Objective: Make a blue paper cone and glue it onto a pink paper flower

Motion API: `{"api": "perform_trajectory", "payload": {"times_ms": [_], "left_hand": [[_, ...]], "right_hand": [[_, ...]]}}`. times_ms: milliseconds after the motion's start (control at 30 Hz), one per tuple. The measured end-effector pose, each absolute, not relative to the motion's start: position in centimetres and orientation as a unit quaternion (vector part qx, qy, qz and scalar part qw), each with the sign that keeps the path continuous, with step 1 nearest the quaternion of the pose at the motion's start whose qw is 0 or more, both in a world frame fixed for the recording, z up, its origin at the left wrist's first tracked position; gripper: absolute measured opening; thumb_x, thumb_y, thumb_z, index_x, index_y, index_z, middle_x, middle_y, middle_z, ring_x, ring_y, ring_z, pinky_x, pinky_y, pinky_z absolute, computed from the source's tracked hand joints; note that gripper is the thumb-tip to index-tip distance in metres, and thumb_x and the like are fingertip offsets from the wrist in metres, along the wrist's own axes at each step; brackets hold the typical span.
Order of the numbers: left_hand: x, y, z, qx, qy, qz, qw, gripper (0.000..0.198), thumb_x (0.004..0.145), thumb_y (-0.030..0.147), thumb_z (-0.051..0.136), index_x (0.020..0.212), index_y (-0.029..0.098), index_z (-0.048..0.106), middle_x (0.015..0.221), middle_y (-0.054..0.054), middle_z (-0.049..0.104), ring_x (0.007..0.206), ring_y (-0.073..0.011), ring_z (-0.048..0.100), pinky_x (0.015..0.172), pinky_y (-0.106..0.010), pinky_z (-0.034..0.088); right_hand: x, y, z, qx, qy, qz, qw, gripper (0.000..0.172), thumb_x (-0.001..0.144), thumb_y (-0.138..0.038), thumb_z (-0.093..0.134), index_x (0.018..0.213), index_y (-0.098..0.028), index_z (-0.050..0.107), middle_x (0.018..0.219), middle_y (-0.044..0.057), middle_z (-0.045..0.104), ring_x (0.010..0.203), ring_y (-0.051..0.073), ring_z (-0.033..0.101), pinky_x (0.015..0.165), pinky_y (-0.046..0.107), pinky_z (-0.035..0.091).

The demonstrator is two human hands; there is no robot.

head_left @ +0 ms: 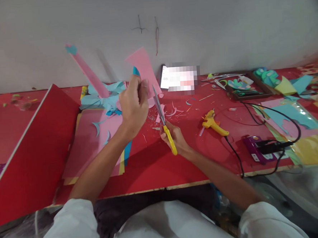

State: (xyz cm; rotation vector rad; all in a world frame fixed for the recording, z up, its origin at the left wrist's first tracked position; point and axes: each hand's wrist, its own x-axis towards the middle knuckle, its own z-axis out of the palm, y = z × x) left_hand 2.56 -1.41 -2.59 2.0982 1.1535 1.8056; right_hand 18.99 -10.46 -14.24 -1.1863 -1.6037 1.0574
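My left hand (134, 100) is closed on a piece of pink paper (145, 67), held up above the table. A bit of blue (136, 71) shows beside the paper at my fingers. In my right hand (176, 137) is a pair of scissors (163, 117) with yellow handles. Their blades point up and away, with the tips close to the paper's lower edge; whether they touch it I cannot tell. Small pink paper scraps (174, 110) lie on the red table below. Left of my left hand stands a pink paper stem (87, 71) with a blue tip.
Stacked pink sheets (82, 138) lie at left, beside a red upright panel (37, 148). To the right are a yellow glue gun (214, 124), a purple power strip (255, 149) with black cables, and a dark tray (247, 86) of scraps. A phone (176, 77) leans on the wall.
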Motion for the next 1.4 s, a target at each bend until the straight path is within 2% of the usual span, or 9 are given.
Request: {"api": "perform_trajectory", "payload": {"times_ms": [267,433,733,1033,1400], "left_hand": [[2.8,-1.6,-3.6,0.719,0.376,0.577,0.095,0.038,0.112,0.053,0.048,0.086,0.026,0.051,0.063,0.004,0.044,0.053,-0.0129,0.037,0.06,-0.034,0.035],[2.9,-1.7,-3.3,0.725,0.367,0.576,0.091,0.041,0.113,0.056,0.044,0.085,0.025,0.051,0.064,0.003,0.042,0.054,-0.0135,0.04,0.059,-0.034,0.036],[2.8,-1.5,-3.2,0.733,0.36,0.567,0.104,0.044,0.112,0.06,0.042,0.086,0.025,0.048,0.073,0.0,0.048,0.067,-0.0174,0.053,0.07,-0.036,0.043],[2.7,-1.6,-3.2,0.736,0.39,0.545,0.089,0.037,0.112,0.055,0.045,0.088,0.027,0.05,0.071,-0.002,0.056,0.062,-0.019,0.052,0.065,-0.038,0.039],[2.9,-1.8,-2.9,0.738,0.393,0.544,0.067,0.037,0.112,0.051,0.044,0.085,0.027,0.045,0.069,-0.001,0.05,0.059,-0.0193,0.042,0.063,-0.039,0.031]], "right_hand": [[18.9,-10.4,-14.5,-0.485,-0.605,0.443,0.45,0.049,0.087,-0.069,0.07,0.088,-0.025,0.047,0.07,-0.005,0.051,0.059,0.012,0.042,0.056,0.027,0.036],[18.9,-10.6,-13.6,-0.49,-0.599,0.443,0.452,0.054,0.085,-0.074,0.07,0.085,-0.025,0.047,0.068,-0.006,0.05,0.059,0.011,0.041,0.055,0.026,0.036],[18.8,-10.7,-12.8,-0.498,-0.603,0.428,0.453,0.054,0.086,-0.076,0.067,0.084,-0.025,0.049,0.067,-0.006,0.05,0.058,0.01,0.042,0.057,0.027,0.036],[19.0,-10.7,-12.5,-0.508,-0.621,0.406,0.438,0.056,0.086,-0.077,0.067,0.082,-0.025,0.048,0.065,-0.007,0.047,0.059,0.011,0.039,0.058,0.028,0.034],[18.8,-10.9,-12.4,-0.504,-0.615,0.414,0.444,0.059,0.086,-0.081,0.066,0.08,-0.025,0.047,0.062,-0.007,0.045,0.057,0.011,0.038,0.054,0.028,0.033]]}}
